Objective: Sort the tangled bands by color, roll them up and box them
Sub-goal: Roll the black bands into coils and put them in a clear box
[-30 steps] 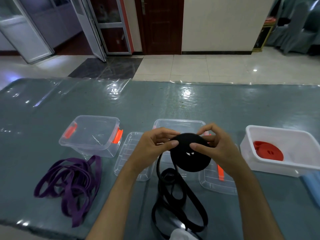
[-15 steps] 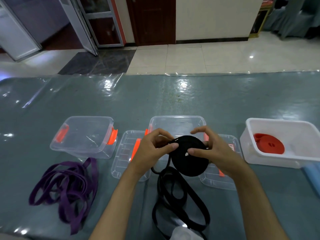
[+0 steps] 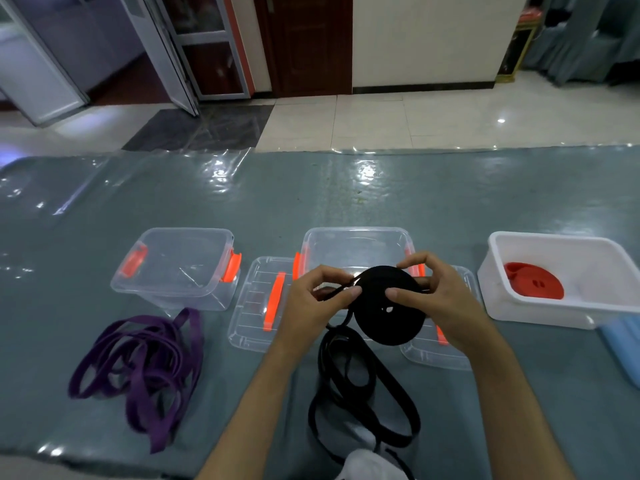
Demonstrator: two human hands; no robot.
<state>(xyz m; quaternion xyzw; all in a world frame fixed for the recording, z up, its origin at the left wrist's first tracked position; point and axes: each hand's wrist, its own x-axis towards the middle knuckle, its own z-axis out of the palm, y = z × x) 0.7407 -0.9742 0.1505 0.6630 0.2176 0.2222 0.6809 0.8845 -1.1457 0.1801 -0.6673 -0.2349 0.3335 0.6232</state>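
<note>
A black band roll (image 3: pixel 388 308) is held above the table between both hands. My right hand (image 3: pixel 433 292) grips the roll, thumb on its face and fingers over its top. My left hand (image 3: pixel 318 296) pinches the loose black strand feeding onto the roll's left edge. The unrolled part of the black band (image 3: pixel 360 393) trails down in loops toward the near edge. A tangled purple band (image 3: pixel 138 365) lies at the near left. A rolled red band (image 3: pixel 533 285) sits inside the white tub (image 3: pixel 540 308) on the right.
A clear box with orange latches (image 3: pixel 176 268) stands at the left, and a second clear box (image 3: pixel 353 244) stands behind my hands. Two clear lids (image 3: pixel 256 306) (image 3: pixel 440 355) lie flat near them. A blue object (image 3: pixel 623 344) is at the right edge.
The roll has turned a little in my hands and more black strand has wound onto it. My head has tilted, shifting the view slightly.
</note>
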